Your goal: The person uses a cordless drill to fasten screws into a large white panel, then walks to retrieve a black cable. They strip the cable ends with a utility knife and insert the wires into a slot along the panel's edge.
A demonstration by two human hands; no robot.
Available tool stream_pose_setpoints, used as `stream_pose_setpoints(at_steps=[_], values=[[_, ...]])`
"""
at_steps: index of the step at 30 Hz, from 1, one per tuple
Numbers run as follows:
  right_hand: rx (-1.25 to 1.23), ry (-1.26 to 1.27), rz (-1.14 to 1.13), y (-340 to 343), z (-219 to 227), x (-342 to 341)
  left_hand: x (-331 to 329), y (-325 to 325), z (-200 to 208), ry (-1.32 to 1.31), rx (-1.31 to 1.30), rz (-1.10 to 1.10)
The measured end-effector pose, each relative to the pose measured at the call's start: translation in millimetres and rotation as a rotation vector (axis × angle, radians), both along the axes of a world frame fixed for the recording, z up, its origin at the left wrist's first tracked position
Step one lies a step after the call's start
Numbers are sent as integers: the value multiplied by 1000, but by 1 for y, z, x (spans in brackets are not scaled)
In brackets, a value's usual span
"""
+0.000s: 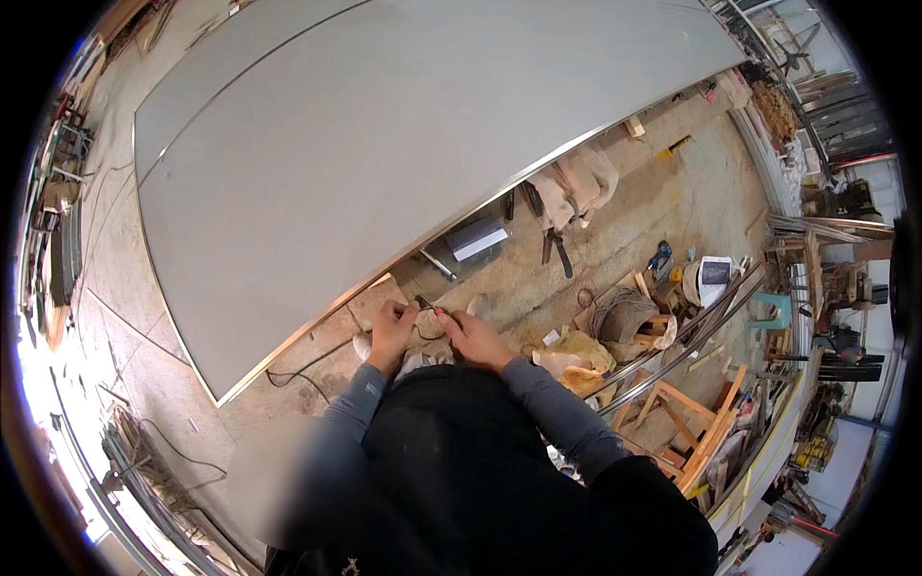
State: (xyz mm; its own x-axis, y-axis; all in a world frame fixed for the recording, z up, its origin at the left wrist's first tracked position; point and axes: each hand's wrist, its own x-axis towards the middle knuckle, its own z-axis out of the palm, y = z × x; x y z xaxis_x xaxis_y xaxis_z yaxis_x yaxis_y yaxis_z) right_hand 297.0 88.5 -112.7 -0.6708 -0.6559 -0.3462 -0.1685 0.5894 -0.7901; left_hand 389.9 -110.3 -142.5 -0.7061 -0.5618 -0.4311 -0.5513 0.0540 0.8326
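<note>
My sleeves (567, 408), at lower centre, are slate grey and my top (442, 470) is black. By my fingers (455, 327), mid-frame, the small tool (438, 311) shows dark with a dab of red. The panel (384, 144) across the upper frame is plain grey, with one dark line at upper left. Right of centre I see a beige cloth (586, 180) and a mustard-yellow bag (581, 351); farther right, a teal stool (768, 300) and an orange-brown frame (714, 430).

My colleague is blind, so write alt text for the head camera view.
A person's left hand and right hand meet at a dark object too small to identify, beside a large grey panel. To the right is a wooden frame.
</note>
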Motion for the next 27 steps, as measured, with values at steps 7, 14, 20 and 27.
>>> stream_pose_setpoints(at_steps=[7,14,20,27], values=[[-3,-11,-17,-8,3,0,-3,-7,8,36,83,-18],[-39,144,-22,-9,2,6,-6,-15,15,-2,114,-80],[37,192,-12,-15,15,10,-4,-17,4,40,103,-95],[88,237,-9,-22,18,15,-1,-17,-8,30,86,-107]])
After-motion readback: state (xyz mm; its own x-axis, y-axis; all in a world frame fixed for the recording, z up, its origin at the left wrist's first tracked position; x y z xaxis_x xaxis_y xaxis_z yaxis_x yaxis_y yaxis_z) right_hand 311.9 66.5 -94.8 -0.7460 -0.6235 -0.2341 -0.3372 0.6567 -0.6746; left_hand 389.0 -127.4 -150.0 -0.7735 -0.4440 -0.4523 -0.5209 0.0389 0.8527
